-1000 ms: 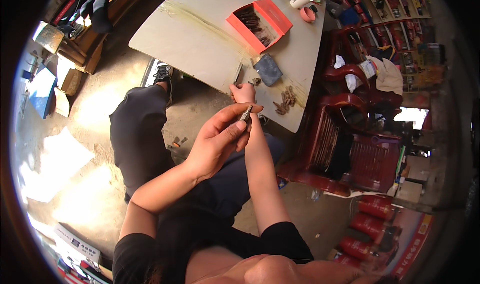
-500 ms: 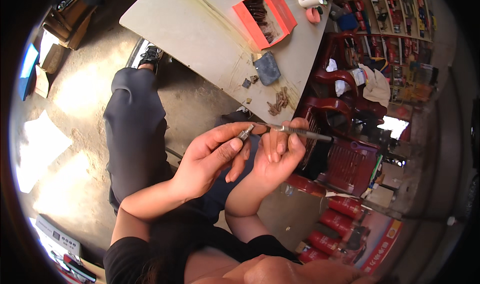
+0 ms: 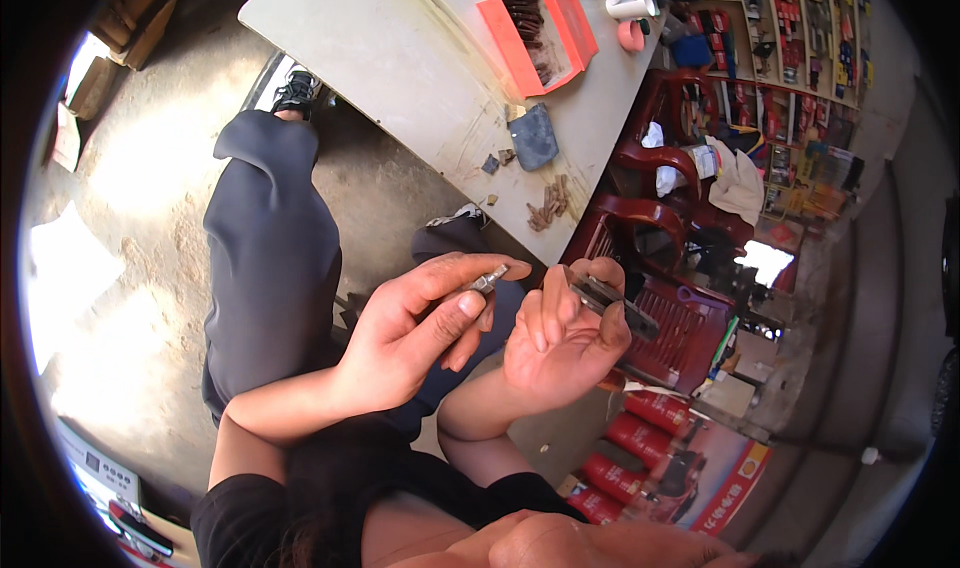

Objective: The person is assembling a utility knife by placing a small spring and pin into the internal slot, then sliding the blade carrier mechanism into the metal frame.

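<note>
My left hand (image 3: 415,313) pinches a small silvery metal fitting (image 3: 488,280) with a narrow tip between thumb and fingers, its index finger stretched along above it. To the right, my right hand (image 3: 560,343) is raised with the palm partly turned up. Its fingers and thumb grip a dark, narrow metal piece (image 3: 612,303) with a slot-like gap along it; its exact kind is not clear. The two hands are close but apart, and the fitting does not touch the dark piece.
Ahead, a pale table (image 3: 380,63) bears an open red box (image 3: 510,43) of dark slim pieces, a dark grey block (image 3: 533,136), brown scraps (image 3: 548,203) and mugs (image 3: 630,6). Dark red wooden chairs (image 3: 680,343) and loaded shelves (image 3: 790,28) stand to the right. Red cylinders (image 3: 640,438) show lower right.
My right hand has moved slightly right and away from the left. The dark piece has turned, showing a wider, slotted side. My left hand still holds the fitting in nearly the same place.
</note>
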Action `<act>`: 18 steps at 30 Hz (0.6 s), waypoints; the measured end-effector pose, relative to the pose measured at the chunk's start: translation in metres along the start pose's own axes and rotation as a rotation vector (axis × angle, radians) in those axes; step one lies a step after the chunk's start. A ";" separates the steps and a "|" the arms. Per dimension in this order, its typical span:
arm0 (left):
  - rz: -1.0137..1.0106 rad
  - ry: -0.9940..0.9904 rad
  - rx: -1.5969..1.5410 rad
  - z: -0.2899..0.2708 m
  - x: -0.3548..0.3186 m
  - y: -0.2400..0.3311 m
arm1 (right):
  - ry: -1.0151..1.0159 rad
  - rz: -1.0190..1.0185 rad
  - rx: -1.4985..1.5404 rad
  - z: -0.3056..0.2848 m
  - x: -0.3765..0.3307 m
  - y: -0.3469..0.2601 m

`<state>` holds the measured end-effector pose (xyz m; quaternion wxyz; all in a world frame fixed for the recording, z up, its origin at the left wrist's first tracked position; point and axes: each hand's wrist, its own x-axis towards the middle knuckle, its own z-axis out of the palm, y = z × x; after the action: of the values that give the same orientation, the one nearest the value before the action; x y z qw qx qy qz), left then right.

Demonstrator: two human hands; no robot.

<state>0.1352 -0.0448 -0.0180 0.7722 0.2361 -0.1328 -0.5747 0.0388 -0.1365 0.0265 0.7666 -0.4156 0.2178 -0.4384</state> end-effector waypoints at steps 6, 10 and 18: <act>-0.034 0.072 -0.064 0.000 -0.001 0.000 | 0.068 -0.201 -0.551 0.011 -0.001 0.016; -0.009 0.143 -0.116 -0.005 -0.002 -0.002 | 0.005 -0.104 -0.616 0.011 -0.005 0.015; -0.046 0.175 -0.389 -0.005 0.002 -0.001 | -0.170 0.023 -0.677 0.011 -0.003 0.018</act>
<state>0.1371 -0.0463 -0.0228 0.7986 0.1346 0.0537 -0.5841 0.0536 -0.1241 0.0171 0.6057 -0.6788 0.2906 -0.2965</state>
